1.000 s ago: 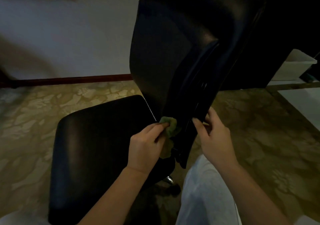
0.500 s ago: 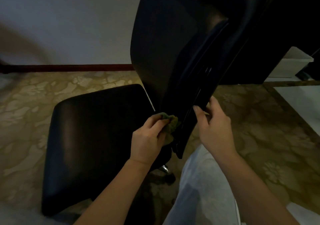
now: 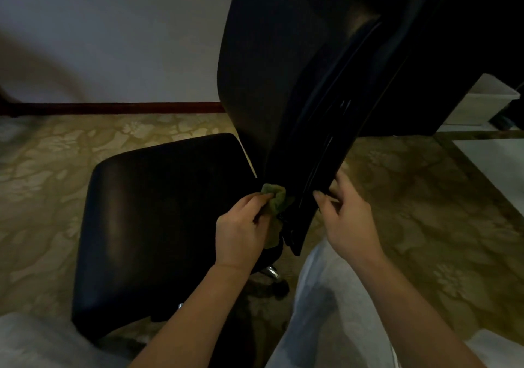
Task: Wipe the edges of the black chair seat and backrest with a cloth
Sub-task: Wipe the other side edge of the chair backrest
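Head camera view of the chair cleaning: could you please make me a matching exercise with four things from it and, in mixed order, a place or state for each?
Things:
1. cloth
2. right hand
3. seat
4. skirting board

Places or states:
A. runs along the foot of the wall
B. grips the lower edge of the backrest
C. bunched in the left hand
D. lies flat, lower left of the backrest

Pairs: 1-C, 2-B, 3-D, 4-A.
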A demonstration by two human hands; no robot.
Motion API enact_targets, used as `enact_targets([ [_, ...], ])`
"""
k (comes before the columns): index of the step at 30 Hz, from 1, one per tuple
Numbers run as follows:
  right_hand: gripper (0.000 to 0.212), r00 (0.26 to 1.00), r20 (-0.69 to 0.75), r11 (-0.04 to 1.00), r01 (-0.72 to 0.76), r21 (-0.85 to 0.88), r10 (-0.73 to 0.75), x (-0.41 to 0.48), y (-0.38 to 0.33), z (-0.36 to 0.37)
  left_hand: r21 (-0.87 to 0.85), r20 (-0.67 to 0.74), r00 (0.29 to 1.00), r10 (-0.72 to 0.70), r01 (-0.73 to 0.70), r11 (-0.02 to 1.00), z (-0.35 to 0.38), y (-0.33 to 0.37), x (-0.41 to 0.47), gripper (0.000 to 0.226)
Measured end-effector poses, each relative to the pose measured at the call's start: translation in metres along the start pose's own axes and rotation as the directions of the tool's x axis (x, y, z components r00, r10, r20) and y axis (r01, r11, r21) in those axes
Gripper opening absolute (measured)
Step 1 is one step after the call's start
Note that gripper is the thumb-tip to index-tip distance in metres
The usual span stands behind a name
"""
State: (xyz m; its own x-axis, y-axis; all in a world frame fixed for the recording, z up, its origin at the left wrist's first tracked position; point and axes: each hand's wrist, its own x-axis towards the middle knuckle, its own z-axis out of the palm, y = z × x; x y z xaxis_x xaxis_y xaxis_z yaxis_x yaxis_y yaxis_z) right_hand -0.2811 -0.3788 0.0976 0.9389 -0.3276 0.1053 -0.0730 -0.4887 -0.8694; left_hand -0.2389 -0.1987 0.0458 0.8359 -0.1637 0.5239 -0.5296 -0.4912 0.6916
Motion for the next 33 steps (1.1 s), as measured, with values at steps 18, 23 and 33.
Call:
enact_targets([
  [18,0.049,1.000,-0.016,0.999,0.020,-0.027,-0.021,-0.001,0.004,0.003,0.106,0.143,0.958,-0.250,0.237,0.966,0.034,-0.019,-0.036,0.023],
  [23,0.046,0.999,-0.035,0.998,0.039,-0.041,-0.040,0.000,0.006,0.003,0.005,0.116,0.965,-0.237,0.238,0.971,0.017,-0.010,-0.040,0.027],
  [33,0.046,0.998,-0.042,0.998,0.047,-0.043,-0.049,0.000,0.004,0.003,-0.027,0.040,0.980,-0.193,0.194,0.981,0.033,-0.008,-0.025,0.026],
])
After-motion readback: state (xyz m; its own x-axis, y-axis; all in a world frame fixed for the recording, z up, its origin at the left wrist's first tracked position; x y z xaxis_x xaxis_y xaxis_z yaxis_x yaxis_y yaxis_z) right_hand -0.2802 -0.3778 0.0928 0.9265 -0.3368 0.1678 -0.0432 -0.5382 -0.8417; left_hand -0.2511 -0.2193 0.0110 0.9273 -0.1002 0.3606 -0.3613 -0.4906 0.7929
